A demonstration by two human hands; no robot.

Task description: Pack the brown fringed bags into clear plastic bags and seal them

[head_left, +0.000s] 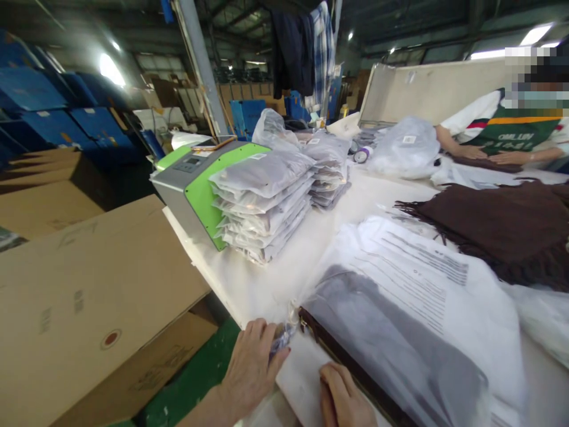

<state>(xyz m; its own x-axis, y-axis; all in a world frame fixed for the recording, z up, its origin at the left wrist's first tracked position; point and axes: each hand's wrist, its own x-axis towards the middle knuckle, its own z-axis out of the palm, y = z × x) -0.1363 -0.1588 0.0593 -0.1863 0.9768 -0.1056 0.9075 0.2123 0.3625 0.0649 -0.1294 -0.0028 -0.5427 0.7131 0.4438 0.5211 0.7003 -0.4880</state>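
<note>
A clear plastic bag [413, 308] with printed text lies on the white table [284, 273] in front of me, with a dark garment [355, 356] partly inside it. My left hand [251, 367] is closed on the crumpled corner of the bag's open end at the table's near edge. My right hand [344, 397] rests with curled fingers on the dark garment's edge at the bag's mouth.
Two stacks of bagged garments [267, 207] stand beside a green and grey machine [195, 184]. A brown fringed garment [498, 225] lies at right. A person in a green vest [502, 133] works across the table. Cardboard boxes [89, 308] stand at left.
</note>
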